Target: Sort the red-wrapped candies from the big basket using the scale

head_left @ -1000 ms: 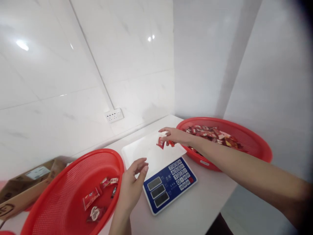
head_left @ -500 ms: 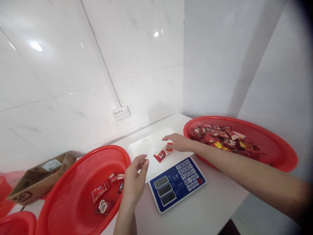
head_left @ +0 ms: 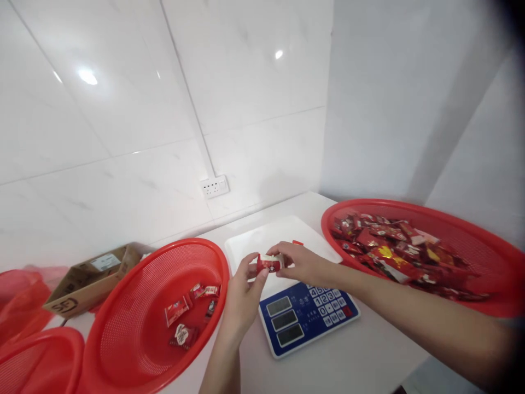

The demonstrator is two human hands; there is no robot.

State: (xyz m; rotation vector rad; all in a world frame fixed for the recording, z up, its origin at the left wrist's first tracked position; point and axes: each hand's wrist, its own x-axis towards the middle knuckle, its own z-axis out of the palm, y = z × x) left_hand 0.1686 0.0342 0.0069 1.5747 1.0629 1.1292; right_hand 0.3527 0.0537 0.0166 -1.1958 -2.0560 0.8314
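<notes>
Between my two hands is a small red-and-white wrapped snack packet (head_left: 269, 264), held over the weighing plate. My left hand (head_left: 244, 290) pinches its left end with thumb and fingers. At the other end, my right hand (head_left: 301, 261) is closed on it. A second packet (head_left: 298, 242) shows only a red edge behind my right hand, on the white plate (head_left: 250, 238) of a digital scale. The scale's blue panel (head_left: 301, 306) with keys and three displays lies just below my hands.
A red basket (head_left: 135, 306) at left holds several packets; part of another red basket (head_left: 41, 339) sits beside it. An open cardboard box (head_left: 90, 282) stands behind. On the right, a larger red basket (head_left: 484, 251) holds many packets. A wall socket (head_left: 215, 186) is above the table.
The red-and-white packet has been lifted off the scale plate. My left hand moved in from the left and now grips it together with my right hand. The view shifted slightly.
</notes>
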